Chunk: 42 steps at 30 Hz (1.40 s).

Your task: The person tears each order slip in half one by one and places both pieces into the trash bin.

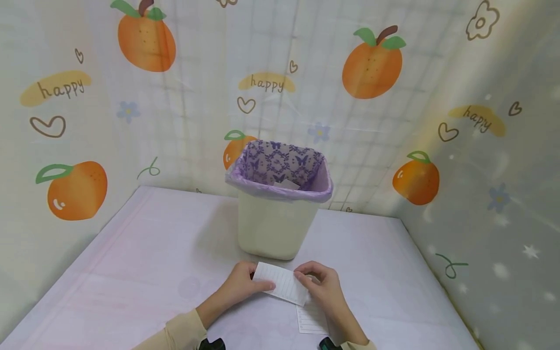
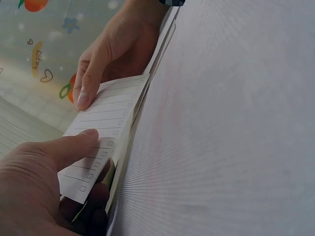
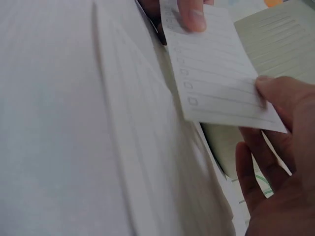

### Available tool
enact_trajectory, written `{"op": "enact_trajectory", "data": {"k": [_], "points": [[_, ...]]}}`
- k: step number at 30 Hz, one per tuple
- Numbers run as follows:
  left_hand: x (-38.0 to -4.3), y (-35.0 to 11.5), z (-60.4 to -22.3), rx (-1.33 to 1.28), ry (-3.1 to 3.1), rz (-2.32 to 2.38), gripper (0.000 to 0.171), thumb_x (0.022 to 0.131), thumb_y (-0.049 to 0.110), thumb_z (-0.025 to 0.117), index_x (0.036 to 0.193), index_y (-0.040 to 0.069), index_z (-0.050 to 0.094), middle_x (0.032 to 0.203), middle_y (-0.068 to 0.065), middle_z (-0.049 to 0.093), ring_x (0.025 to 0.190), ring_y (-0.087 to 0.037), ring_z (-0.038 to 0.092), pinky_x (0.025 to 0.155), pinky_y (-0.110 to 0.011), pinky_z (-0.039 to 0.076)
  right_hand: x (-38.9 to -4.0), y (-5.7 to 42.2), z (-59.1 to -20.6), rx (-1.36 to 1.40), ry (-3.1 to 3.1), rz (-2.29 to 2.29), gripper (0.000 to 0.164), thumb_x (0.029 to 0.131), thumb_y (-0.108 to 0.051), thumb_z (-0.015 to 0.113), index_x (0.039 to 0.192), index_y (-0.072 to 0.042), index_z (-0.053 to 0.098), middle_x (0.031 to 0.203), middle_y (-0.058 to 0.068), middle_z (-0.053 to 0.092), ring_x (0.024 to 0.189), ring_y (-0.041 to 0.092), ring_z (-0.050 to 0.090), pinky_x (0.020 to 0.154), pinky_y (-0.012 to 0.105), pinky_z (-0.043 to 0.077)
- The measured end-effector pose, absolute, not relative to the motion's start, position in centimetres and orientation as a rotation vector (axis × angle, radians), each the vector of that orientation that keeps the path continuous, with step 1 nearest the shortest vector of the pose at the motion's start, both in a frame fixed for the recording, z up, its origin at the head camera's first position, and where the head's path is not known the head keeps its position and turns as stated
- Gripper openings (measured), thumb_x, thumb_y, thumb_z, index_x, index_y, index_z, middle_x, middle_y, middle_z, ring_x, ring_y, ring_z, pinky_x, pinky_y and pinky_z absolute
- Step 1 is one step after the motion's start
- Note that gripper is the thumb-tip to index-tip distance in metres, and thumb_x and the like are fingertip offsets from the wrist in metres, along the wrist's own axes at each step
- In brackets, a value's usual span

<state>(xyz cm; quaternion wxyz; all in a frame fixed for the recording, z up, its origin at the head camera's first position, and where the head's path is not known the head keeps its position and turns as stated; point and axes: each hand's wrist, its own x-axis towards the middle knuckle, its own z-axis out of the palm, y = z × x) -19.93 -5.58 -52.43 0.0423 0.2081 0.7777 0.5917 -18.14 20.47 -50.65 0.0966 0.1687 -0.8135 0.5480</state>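
The left hand (image 1: 239,286) grips one end of a ruled white sheet (image 1: 282,283): the thumb lies flat on the lined face and the fingers curl behind it. The right hand (image 1: 324,286) pinches the opposite end between thumb and index finger, with almost no gap between them; its remaining fingers are loosely bent. The sheet is suspended between both hands, tilted, above the table (image 1: 166,272) and in front of the bin. It carries parallel lines and a column of small check boxes along one long edge.

Below the right hand, a lower ruled paper (image 1: 310,322) rests on the table, partly covered by the sheet and the hand. A tan sleeve (image 1: 185,329) covers the left forearm.

Beyond the hands stands a cream bin (image 1: 273,231), upright. A purple liner (image 1: 284,193) with a butterfly print is folded over its rim. A white piece (image 1: 287,184) shows inside. Behind the table hangs a curtain (image 1: 197,97) printed with oranges, hearts and the word "happy".
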Motion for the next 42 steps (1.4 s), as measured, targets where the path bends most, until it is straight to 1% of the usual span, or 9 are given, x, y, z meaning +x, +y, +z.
{"op": "enact_trajectory", "data": {"k": [6, 9, 15, 19, 22, 29, 31, 35, 42], "points": [[-20.0, -5.6, -52.2, 0.646, 2.385, 1.792, 0.017, 0.083, 0.024, 0.090, 0.089, 0.010, 0.081, 0.081, 0.004, 0.073, 0.070, -0.003, 0.059, 0.062, -0.022, 0.050, -18.0, 20.3, -50.7, 0.542, -2.485, 1.703, 0.004, 0.096, -0.014, 0.078, 0.099, -0.011, 0.078, 0.096, 0.008, 0.077, 0.093, 0.013, 0.072, 0.087, 0.024, 0.057], [-20.0, -5.7, -52.1, 0.666, 2.405, 1.780, 0.014, 0.083, 0.024, 0.089, 0.088, 0.013, 0.082, 0.083, 0.006, 0.073, 0.075, -0.003, 0.062, 0.068, -0.023, 0.052, -17.8, 20.1, -50.6, 0.591, -2.510, 1.731, 0.005, 0.097, -0.015, 0.078, 0.098, -0.011, 0.077, 0.097, 0.009, 0.077, 0.093, 0.014, 0.073, 0.086, 0.026, 0.060], [-20.3, -5.5, -52.3, 0.689, 2.411, 1.793, 0.011, 0.083, 0.022, 0.089, 0.087, 0.015, 0.082, 0.088, 0.005, 0.077, 0.083, -0.005, 0.067, 0.079, -0.024, 0.053, -17.8, 20.0, -50.6, 0.635, -2.532, 1.714, 0.006, 0.098, -0.018, 0.077, 0.099, -0.013, 0.077, 0.097, 0.006, 0.078, 0.093, 0.015, 0.073, 0.087, 0.027, 0.060], [-20.5, -5.4, -52.5, 0.702, 2.425, 1.782, 0.008, 0.084, 0.023, 0.089, 0.086, 0.018, 0.082, 0.088, 0.010, 0.078, 0.087, -0.004, 0.069, 0.086, -0.024, 0.052, -17.8, 20.3, -50.9, 0.672, -2.529, 1.714, 0.007, 0.098, -0.017, 0.076, 0.101, -0.012, 0.077, 0.098, 0.007, 0.079, 0.092, 0.015, 0.074, 0.085, 0.027, 0.060], [-20.5, -5.4, -52.7, 0.710, 2.435, 1.785, 0.009, 0.084, 0.023, 0.089, 0.087, 0.016, 0.083, 0.088, 0.010, 0.078, 0.089, -0.005, 0.069, 0.089, -0.025, 0.051, -17.8, 20.4, -51.2, 0.689, -2.530, 1.709, 0.006, 0.099, -0.017, 0.076, 0.101, -0.012, 0.077, 0.097, 0.006, 0.079, 0.089, 0.014, 0.073, 0.082, 0.027, 0.060], [-19.7, -5.1, -53.6, 0.687, 2.441, 1.817, 0.008, 0.085, 0.024, 0.089, 0.087, 0.019, 0.082, 0.089, 0.011, 0.078, 0.090, -0.005, 0.068, 0.092, -0.025, 0.049, -17.6, 20.6, -51.4, 0.737, -2.546, 1.684, 0.005, 0.099, -0.018, 0.076, 0.100, -0.013, 0.078, 0.095, 0.005, 0.078, 0.085, 0.011, 0.072, 0.076, 0.027, 0.060], [-19.6, -5.0, -53.8, 0.700, 2.433, 1.839, 0.009, 0.085, 0.024, 0.088, 0.087, 0.018, 0.083, 0.088, 0.010, 0.077, 0.089, -0.005, 0.068, 0.091, -0.025, 0.050, -17.5, 20.7, -51.5, 0.742, -2.554, 1.665, 0.005, 0.098, -0.018, 0.076, 0.100, -0.014, 0.078, 0.094, 0.004, 0.078, 0.084, 0.011, 0.071, 0.075, 0.027, 0.059], [-19.6, -4.9, -54.2, 0.719, 2.428, 1.873, 0.008, 0.086, 0.024, 0.087, 0.089, 0.020, 0.082, 0.088, 0.010, 0.078, 0.090, -0.006, 0.069, 0.092, -0.025, 0.051, -17.5, 20.7, -51.6, 0.716, -2.574, 1.662, 0.005, 0.097, -0.020, 0.077, 0.099, -0.015, 0.078, 0.093, 0.003, 0.078, 0.084, 0.011, 0.072, 0.076, 0.026, 0.060], [-20.2, -5.2, -54.2, 0.745, 2.451, 1.853, 0.007, 0.087, 0.022, 0.086, 0.089, 0.023, 0.080, 0.087, 0.013, 0.077, 0.090, -0.004, 0.069, 0.091, -0.025, 0.051, -17.7, 20.3, -51.9, 0.753, -2.520, 1.710, 0.007, 0.098, -0.019, 0.077, 0.102, -0.013, 0.077, 0.097, 0.006, 0.078, 0.088, 0.011, 0.074, 0.078, 0.028, 0.062]]}}
